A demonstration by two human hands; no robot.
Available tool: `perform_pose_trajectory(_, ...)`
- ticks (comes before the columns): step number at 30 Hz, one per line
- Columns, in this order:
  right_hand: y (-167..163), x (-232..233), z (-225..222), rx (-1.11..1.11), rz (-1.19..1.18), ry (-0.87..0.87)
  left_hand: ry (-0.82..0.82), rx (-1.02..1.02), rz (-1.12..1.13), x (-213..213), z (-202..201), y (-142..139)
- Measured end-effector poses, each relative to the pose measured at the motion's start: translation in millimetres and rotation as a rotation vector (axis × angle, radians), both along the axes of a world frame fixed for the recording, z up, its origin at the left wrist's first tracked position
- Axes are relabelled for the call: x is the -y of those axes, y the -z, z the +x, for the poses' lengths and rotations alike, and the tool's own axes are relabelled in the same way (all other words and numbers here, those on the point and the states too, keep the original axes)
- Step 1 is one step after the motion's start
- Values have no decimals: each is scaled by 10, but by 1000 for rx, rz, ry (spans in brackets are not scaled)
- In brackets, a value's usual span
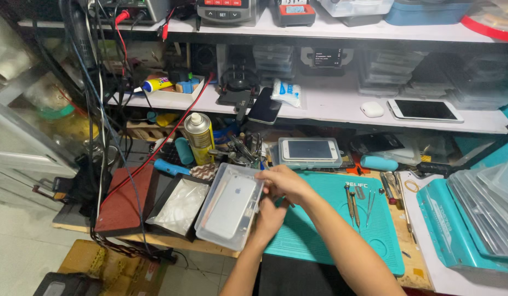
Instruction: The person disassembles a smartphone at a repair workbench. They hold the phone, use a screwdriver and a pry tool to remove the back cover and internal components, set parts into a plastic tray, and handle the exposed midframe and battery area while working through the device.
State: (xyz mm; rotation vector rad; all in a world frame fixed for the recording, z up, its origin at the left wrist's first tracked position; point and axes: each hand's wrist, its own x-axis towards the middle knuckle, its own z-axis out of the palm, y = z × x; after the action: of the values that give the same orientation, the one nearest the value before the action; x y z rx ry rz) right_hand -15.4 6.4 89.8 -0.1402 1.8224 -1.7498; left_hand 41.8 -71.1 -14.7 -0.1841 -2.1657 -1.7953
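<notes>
— Two hands on one job: your teal mat (330, 230) lies under them, clear plastic case (230, 206) at its left edge.

— Why both?

— Left hand (268, 219) grips its side steady; right hand (284, 183) pinches the corner. Silver phone (231, 205) lies inside.

The left hand (267, 219) lies mostly behind the clear plastic case (229, 207) it grips, so its fingertips and how they close cannot be made out, and the right hand (284, 183) covers the case's upper right corner. What the right fingers pinch there is too small to tell. To the right of the grip, the stacked clear trays (484, 211) run off the frame edge, and both forearms are cut by the bottom edge.
</notes>
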Motion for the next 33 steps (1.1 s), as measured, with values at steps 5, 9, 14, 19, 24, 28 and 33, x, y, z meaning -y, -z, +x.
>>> perform_pose_trajectory(5,18,-102,67,-9,-60,-82,-123,0,-296,65,-13,-90)
perform_pose_trajectory(9,71,-614,136,-100,-125,95,-106,-201,-336,144,28,-197)
perform_pose_trajectory(14,76,-1446,171,-121,-230,461,-9,-293,-261,-47,-287,-200)
perform_pose_trajectory(19,120,-1798,231,-114,-284,721,-78,-192,-274,-194,-433,-191)
perform_pose_trajectory(24,70,-1618,95,-53,-286,725,-143,-169,-509,-223,-441,-321)
perform_pose_trajectory(28,-46,-1353,-12,-258,43,737,-101,-120,-547,-198,-564,-409)
perform_pose_trajectory(33,-148,-1134,-4,-769,764,864,-32,1,-528,-170,-699,-461)
